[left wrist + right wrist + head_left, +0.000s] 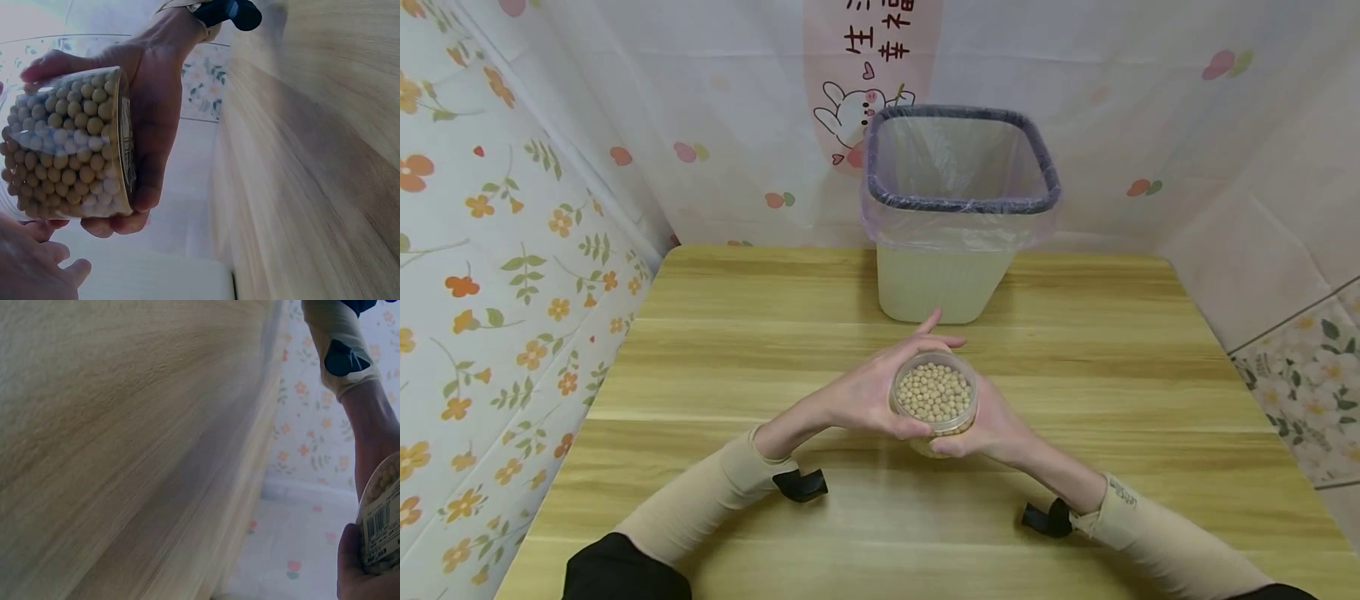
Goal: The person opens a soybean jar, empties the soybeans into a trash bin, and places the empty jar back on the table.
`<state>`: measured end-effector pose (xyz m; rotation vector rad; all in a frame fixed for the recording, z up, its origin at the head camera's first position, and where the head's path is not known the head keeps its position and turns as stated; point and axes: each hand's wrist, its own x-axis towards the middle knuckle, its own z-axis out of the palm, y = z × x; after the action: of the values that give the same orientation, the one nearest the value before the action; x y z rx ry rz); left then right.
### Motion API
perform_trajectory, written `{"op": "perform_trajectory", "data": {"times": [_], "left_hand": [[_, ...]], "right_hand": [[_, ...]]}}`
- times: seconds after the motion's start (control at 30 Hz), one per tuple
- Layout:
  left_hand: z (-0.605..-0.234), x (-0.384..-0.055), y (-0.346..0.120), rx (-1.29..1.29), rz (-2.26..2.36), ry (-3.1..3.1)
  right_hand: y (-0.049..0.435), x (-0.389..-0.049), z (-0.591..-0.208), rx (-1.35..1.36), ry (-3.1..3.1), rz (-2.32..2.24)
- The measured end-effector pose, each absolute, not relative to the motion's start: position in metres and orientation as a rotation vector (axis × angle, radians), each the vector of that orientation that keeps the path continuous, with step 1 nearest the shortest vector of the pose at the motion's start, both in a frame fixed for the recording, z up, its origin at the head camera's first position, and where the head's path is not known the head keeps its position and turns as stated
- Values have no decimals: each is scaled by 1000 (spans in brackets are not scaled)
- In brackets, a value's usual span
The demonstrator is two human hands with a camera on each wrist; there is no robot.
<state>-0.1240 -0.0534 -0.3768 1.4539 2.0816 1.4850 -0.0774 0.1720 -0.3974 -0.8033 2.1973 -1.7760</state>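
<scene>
A clear round jar (934,396) full of pale round beans is held up over the wooden table between both hands. My left hand (874,390) grips it near the rim, thumb at the near side and fingers round the far side. From the right, my right hand (1000,427) is wrapped round the jar's body. The left wrist view shows the beans through the jar's wall (62,144), with right-hand fingers curled under its base. A barcode label (382,525) shows on the base in the right wrist view. I cannot tell whether a clear lid covers the top.
A pale bin (943,279) with a dark rim and a thin purple-tinted bag stands at the table's far edge. The wooden table (737,333) extends on both sides of the hands. Patterned sheets (527,275) hang at the left and back.
</scene>
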Motion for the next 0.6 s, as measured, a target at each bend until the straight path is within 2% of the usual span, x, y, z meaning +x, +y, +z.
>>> {"op": "perform_trajectory", "data": {"times": [0.17, 0.6], "left_hand": [[-378, -122, -51, 1443, 1491, 2179], [-378, -105, -43, 1221, 1466, 2534]], "right_hand": [[169, -75, -396, -751, 2279, -1788], [169, -71, -393, -602, 2573, -1759]]}}
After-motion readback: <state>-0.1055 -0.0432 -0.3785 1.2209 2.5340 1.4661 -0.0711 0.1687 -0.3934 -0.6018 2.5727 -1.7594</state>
